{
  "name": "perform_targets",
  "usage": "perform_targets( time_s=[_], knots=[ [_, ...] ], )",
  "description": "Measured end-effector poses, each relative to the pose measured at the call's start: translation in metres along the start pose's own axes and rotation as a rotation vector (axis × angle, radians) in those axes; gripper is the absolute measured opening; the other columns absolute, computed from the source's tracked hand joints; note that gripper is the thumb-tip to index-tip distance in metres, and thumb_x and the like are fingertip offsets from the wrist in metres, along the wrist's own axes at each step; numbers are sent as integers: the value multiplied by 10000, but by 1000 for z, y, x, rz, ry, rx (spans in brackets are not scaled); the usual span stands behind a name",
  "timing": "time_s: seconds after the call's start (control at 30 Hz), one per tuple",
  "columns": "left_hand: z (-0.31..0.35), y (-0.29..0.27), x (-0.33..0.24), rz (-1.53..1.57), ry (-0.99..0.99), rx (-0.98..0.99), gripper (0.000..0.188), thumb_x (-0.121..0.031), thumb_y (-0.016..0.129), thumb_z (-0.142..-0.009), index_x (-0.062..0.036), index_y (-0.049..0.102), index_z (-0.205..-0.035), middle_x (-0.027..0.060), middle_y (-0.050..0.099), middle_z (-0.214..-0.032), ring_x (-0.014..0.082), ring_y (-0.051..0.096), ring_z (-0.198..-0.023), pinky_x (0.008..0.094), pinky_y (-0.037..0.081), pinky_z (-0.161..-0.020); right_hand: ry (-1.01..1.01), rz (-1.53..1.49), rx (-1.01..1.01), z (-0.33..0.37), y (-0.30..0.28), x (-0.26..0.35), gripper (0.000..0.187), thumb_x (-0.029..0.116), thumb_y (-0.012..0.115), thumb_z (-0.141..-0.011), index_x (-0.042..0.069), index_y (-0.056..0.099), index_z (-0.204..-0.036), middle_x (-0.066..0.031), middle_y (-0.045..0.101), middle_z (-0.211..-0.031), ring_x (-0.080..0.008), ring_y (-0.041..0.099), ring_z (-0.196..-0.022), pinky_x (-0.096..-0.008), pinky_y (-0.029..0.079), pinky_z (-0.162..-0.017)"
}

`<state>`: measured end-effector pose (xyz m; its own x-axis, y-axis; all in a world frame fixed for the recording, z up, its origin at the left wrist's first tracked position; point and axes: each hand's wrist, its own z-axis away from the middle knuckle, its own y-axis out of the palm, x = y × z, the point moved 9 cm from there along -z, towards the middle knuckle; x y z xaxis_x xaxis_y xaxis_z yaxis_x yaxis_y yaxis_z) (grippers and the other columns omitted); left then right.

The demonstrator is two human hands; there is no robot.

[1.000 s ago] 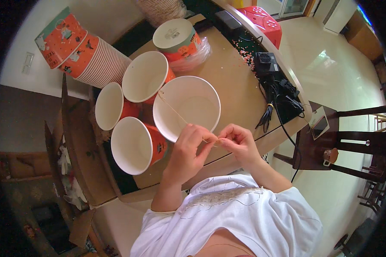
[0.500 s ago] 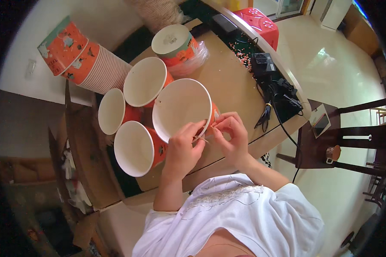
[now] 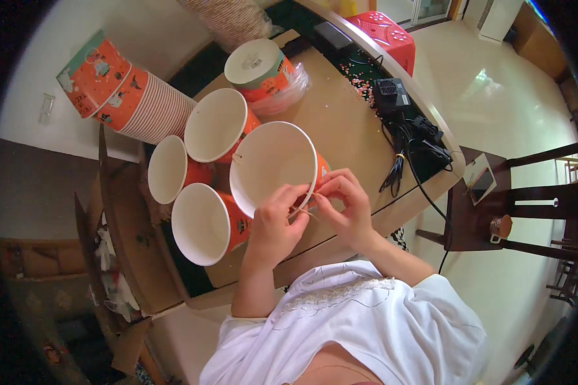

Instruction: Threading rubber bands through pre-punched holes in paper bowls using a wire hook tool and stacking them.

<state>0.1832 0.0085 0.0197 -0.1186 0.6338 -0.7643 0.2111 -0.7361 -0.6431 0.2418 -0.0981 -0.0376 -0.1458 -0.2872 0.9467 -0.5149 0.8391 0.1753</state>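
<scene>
A large orange paper bucket (image 3: 273,163), white inside, stands in front of me with its mouth up. At its near right rim my left hand (image 3: 276,224) pinches a thin tan cord (image 3: 309,213), its fingers reaching over the edge. My right hand (image 3: 345,208) is closed at the outside of the same rim, fingertips pinched on the cord beside the left fingers. Loose cord ends poke out between the two hands. A small bit of cord (image 3: 237,158) shows at the bucket's far left rim. How the cord passes through the wall is hidden by my fingers.
Three similar buckets (image 3: 200,224) stand close on the left. Behind them lies a long nested stack (image 3: 154,102) of buckets. An upturned bucket (image 3: 257,64) sits farther back by clear plastic. Black adapters and cables (image 3: 401,128) line the right edge; an open cardboard box (image 3: 131,237) is at left.
My hands stay at the rim, still pinching the cord, with only slight finger movement. The cord ends between them have shifted a little. The whole view has moved slightly.
</scene>
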Motion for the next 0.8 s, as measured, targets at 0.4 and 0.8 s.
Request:
perform_targets(
  time_s=[0.4,0.8],
  knots=[
    [-2,7,6,88,137,35,175,-28,576,-832,-2,622,-999,143,613,-865,297,601,-777,361,472,-676,85,93,59,6,-2,-3,73,-36,615,-815,-27,573,-875,-91,512,-1012,-144,576,-901,-250,502,-809],
    [-3,-6,10,131,90,-140,74,-14,543,-863,-17,532,-936,128,634,-786,286,648,-752,357,494,-644,-185,569,74,-41,-13,57,113,-1,676,-778,22,639,-882,-115,606,-922,-226,615,-840,-303,491,-753]
  ],
)
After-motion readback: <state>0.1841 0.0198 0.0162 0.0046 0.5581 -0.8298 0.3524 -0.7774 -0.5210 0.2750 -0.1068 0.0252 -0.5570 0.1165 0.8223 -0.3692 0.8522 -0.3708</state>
